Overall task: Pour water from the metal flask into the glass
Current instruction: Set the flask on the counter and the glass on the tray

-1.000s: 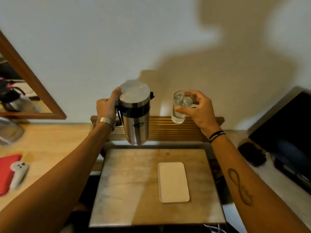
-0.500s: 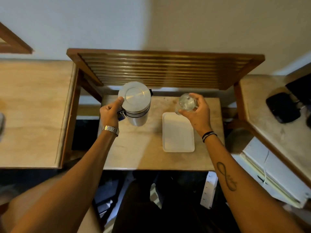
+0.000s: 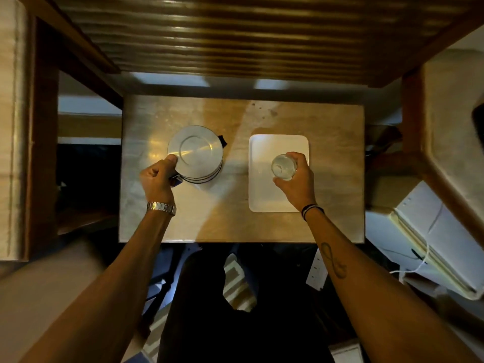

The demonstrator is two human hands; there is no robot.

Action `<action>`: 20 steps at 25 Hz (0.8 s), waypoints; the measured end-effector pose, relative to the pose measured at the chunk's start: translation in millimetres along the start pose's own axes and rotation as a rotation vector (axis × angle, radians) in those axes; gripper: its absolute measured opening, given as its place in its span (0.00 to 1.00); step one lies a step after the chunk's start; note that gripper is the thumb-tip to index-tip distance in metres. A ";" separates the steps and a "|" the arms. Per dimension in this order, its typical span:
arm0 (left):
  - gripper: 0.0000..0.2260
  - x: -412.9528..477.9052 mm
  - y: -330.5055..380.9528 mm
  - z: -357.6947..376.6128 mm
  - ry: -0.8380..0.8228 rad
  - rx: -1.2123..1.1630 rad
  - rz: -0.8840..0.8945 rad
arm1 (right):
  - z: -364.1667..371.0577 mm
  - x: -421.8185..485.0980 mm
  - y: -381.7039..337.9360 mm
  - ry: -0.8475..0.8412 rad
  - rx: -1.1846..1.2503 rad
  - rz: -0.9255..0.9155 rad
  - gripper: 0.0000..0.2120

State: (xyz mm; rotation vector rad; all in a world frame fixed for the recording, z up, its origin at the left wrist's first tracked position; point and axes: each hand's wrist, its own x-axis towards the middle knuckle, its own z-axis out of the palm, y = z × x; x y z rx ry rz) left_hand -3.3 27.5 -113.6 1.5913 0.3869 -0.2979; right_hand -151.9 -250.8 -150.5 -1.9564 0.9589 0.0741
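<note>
I look straight down on the metal flask [image 3: 195, 153], upright on the left half of the small stone-topped table [image 3: 230, 224], its round steel lid facing me. My left hand [image 3: 157, 179] grips its handle, thumb resting on the lid's edge. The glass [image 3: 283, 166], holding clear water, is over the white rectangular tray [image 3: 264, 195] on the table's right half. My right hand [image 3: 297, 180] wraps around the glass from the right. Whether the glass touches the tray I cannot tell.
A slatted wooden shelf [image 3: 235, 38] overhangs the table's far edge. Wooden legs [image 3: 44, 132] and a counter edge stand on the left, another counter [image 3: 450, 121] on the right. A white box with a cable [image 3: 440, 237] lies at lower right. Dark floor lies below the table's front edge.
Both hands have come down with the flask and the glass from chest height to the table. The view has tilted from the wall to straight down.
</note>
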 end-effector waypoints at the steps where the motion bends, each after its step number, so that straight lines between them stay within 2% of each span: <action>1: 0.14 -0.2 -7.1 -0.3 -0.001 0.009 0.003 | 5.4 4.2 8.4 -0.001 -0.010 0.004 0.37; 9: 0.15 4.7 -37.4 -7.8 -0.041 -0.029 0.045 | 35.4 19.2 53.4 0.009 -0.029 0.055 0.38; 12: 0.15 7.3 -44.1 -15.5 -0.011 -0.001 0.043 | 40.0 19.2 60.1 0.035 -0.016 0.054 0.38; 15: 0.16 4.3 -42.3 -19.2 -0.053 0.030 0.068 | 40.9 18.6 63.5 0.027 -0.036 0.057 0.39; 19: 0.11 -1.1 -36.5 -23.9 -0.051 0.145 0.150 | 20.9 10.9 42.4 -0.064 -0.057 0.024 0.51; 20: 0.15 -5.9 -33.7 -28.7 -0.037 0.172 0.126 | 15.0 5.4 30.5 -0.059 -0.072 0.026 0.53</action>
